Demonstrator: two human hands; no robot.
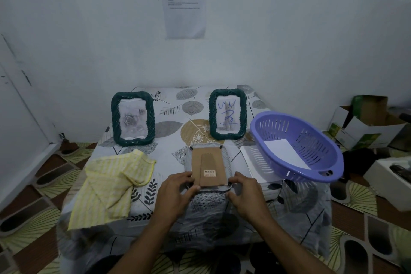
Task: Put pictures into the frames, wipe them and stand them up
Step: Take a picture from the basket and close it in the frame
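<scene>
A picture frame (209, 163) lies face down in the middle of the table, its brown cardboard back with a barcode sticker facing up. My left hand (176, 189) pinches its near left corner, and my right hand (245, 191) pinches its near right corner. Two dark green rope-edged frames stand upright at the back: the left frame (133, 119) holds a rose picture, the right frame (228, 114) a cat picture with blue scribbles on it. A yellow striped cloth (113, 184) lies crumpled at the left of the table.
A purple plastic basket (295, 147) sits at the right, tilted, with white paper inside and white sheets (251, 162) under it. The table (193, 107) has a leaf-patterned cover. Cardboard boxes (367, 127) crowd the floor at the right. The wall is close behind.
</scene>
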